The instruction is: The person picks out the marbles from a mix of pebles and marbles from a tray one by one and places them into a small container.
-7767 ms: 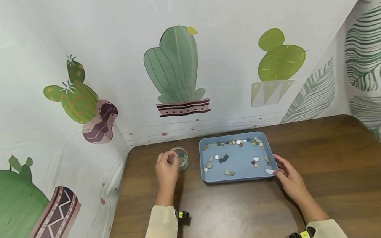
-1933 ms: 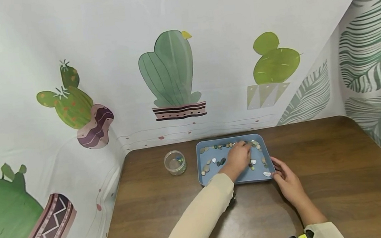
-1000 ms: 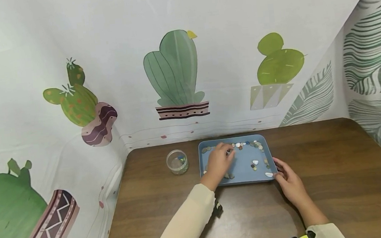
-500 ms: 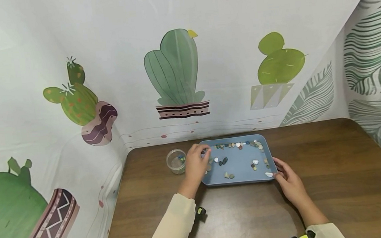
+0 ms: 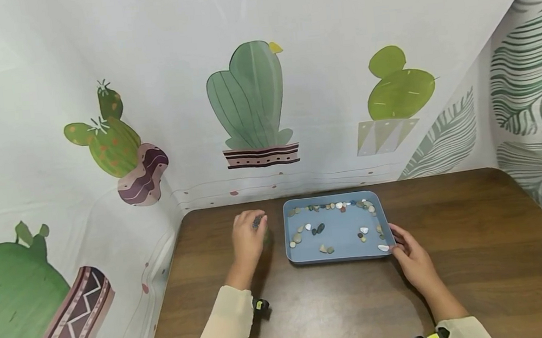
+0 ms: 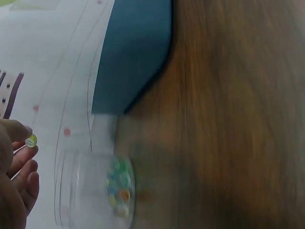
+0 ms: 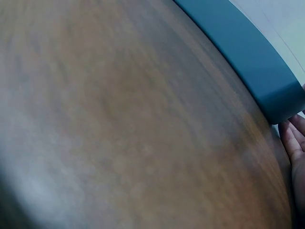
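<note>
My left hand is over the clear jar at the table's left. Its thumb and a finger pinch a small yellow-green glass marble, plain in the left wrist view. In the head view the hand covers most of the jar. The left wrist view shows the clear jar on its own, with several coloured marbles at its bottom. My right hand holds the blue tray by its right side, close to the front corner. Several pebbles, grey, dark and white, lie scattered in the tray.
The brown wooden table carries the tray and the jar near its back edge. A white cloth printed with cacti hangs right behind it.
My left hand went from the tray's back right part leftward across the tray to the jar. The right hand has stayed at the tray's side throughout.
</note>
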